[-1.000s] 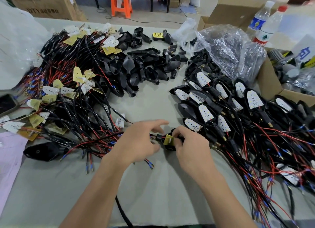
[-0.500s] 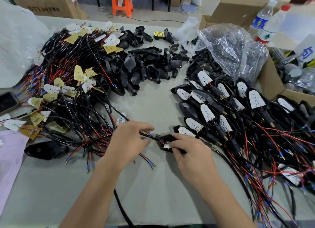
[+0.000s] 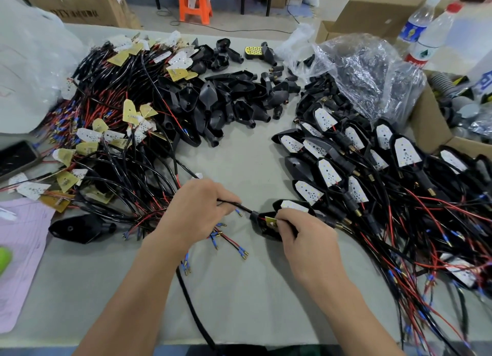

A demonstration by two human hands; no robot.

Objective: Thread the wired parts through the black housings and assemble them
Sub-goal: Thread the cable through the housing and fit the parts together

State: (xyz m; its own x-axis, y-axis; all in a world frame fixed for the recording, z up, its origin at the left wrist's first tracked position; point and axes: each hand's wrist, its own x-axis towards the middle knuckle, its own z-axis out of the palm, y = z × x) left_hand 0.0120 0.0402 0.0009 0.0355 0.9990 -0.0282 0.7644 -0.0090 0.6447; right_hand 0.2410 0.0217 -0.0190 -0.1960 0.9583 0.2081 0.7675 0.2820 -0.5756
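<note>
At the near middle of the table [image 3: 239,297], the two hands meet over one black housing [image 3: 262,229]. It lies just above the table top with its long axis running left to right: the narrow neck points left, toward the left hand [image 3: 197,211], and the wider open body sits under the fingers of the right hand [image 3: 306,238]. The right hand's grip is closed round that body, with thumb and fingertips pressing a small yellow board [image 3: 271,221] at its opening. A black cable [image 3: 241,208] comes out of the neck and runs left and slightly upward, pulled straight, into the left hand, whose grip pinches it between curled fingers. Below that hand, loose wire ends [image 3: 226,239] in red and black with blue sleeves and brass tips fan out on the table.

To the left lies a tangled heap of wired boards [image 3: 106,142]. Farther back in the middle is a pile of empty housings [image 3: 226,102]. To the right, finished units [image 3: 346,155] with white boards seated face up lie in rows, their wires trailing to the right. One lone housing [image 3: 80,229] rests near the left hand's wrist.
</note>
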